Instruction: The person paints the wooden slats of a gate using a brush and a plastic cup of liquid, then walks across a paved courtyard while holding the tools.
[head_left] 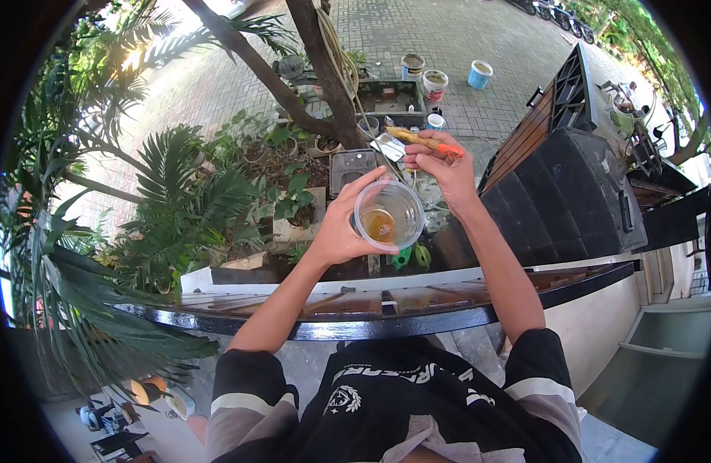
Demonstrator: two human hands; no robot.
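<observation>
Clear plastic cup with amber liquid at bottom, held up over dark railing ledge, left hand wrapped around its side. Right hand just above cup, fingers pinched on wooden-handled brush with orange end. Green potted plants below.

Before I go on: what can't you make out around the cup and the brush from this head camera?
- Brush: its bristles, far and small, merge with the clutter behind; wet or dry unclear.
- Cup: amber liquid shows at the bottom; what it is, unclear.
- Left hand: palm hidden behind the cup.
- Right hand: fingertips hidden, curled round the brush.
- Buckets: contents too small.
</observation>
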